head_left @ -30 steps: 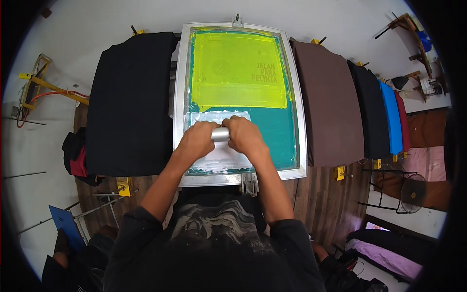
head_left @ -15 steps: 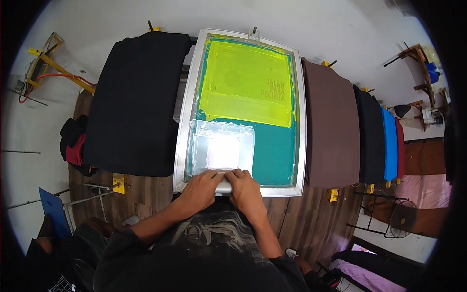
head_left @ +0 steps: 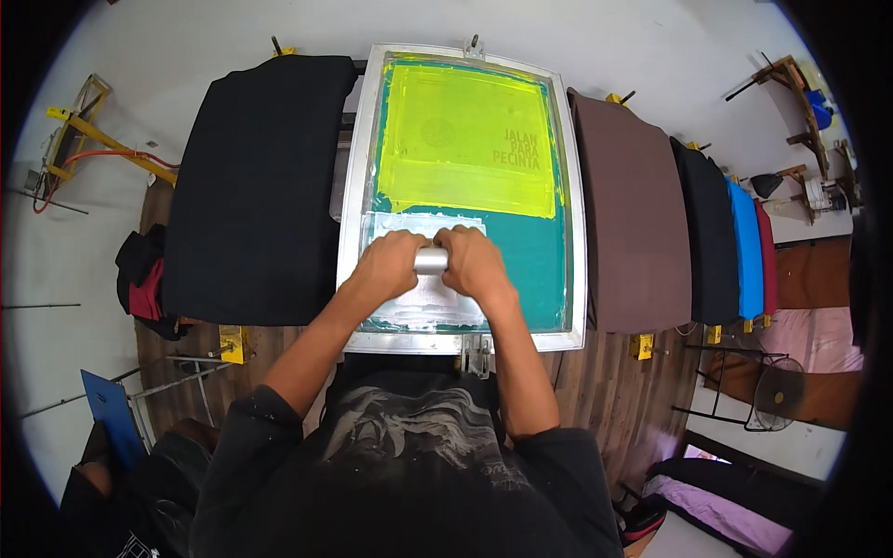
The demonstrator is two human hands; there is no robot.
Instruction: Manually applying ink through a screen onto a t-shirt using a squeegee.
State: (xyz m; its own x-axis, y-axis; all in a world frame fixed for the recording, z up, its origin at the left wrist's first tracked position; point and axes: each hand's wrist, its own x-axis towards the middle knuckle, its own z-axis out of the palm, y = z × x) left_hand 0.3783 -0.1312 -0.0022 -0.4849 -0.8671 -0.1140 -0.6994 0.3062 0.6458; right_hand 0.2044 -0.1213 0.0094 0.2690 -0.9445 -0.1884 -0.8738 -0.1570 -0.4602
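A printing screen (head_left: pixel 573 279) with a silver metal frame lies in front of me. Its mesh is teal, with a large bright yellow-green inked area (head_left: pixel 460 107) across the far half and a white ink patch (head_left: pixel 419 305) on the near left. My left hand (head_left: pixel 381 260) and my right hand (head_left: pixel 474 265) are both closed around a silver squeegee (head_left: pixel 430 259) over the white patch, one at each side of the bar. The squeegee's blade is hidden under the handle and fingers. A metal clamp (head_left: pixel 474 358) sits at the frame's near edge.
Garment-covered boards flank the screen: black (head_left: pixel 251 186) at left; brown (head_left: pixel 633 214), black (head_left: pixel 707 232), blue (head_left: pixel 744 242) and red at right. A yellow metal arm (head_left: pixel 121 149), a fan (head_left: pixel 777 395) and a blue panel (head_left: pixel 112 418) stand around. Someone's knee (head_left: pixel 98 479) shows at lower left.
Since half a second ago both hands have moved with the squeegee from the frame's near edge up to the far part of the white patch, about where they were a second ago.
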